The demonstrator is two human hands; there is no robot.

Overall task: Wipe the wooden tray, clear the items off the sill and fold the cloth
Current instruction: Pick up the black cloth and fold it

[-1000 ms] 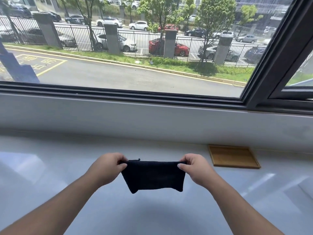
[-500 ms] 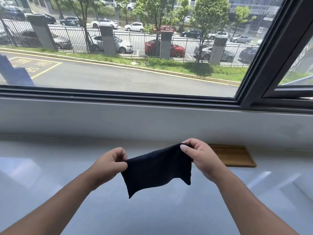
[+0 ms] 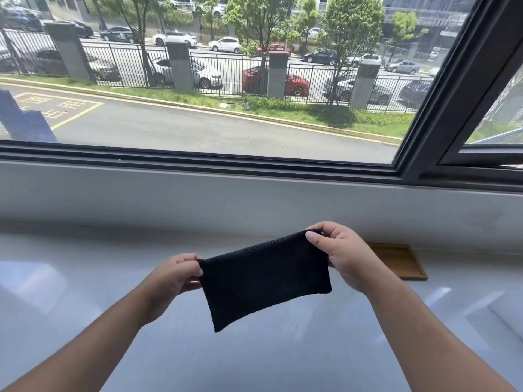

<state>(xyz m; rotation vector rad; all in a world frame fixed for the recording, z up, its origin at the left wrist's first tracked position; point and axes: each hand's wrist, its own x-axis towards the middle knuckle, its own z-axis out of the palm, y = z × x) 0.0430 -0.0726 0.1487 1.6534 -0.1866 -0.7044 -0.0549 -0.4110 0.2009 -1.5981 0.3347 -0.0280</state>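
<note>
A black cloth [image 3: 263, 278], folded into a small rectangle, hangs in the air above the white sill [image 3: 85, 292]. My left hand [image 3: 172, 275] pinches its upper left corner. My right hand [image 3: 345, 258] pinches the upper right corner, held higher, so the cloth tilts up to the right. The flat wooden tray [image 3: 402, 261] lies on the sill behind my right hand, close to the wall; its left part is hidden by that hand.
The glossy white sill runs left to right below a grey wall [image 3: 254, 202] and a dark window frame [image 3: 424, 137]. Nothing else is seen on the sill. A street with parked cars lies outside the glass.
My right hand has risen, tilting the cloth from level to slanted up toward the right. The cloth is stretched wider and flatter between both hands.
</note>
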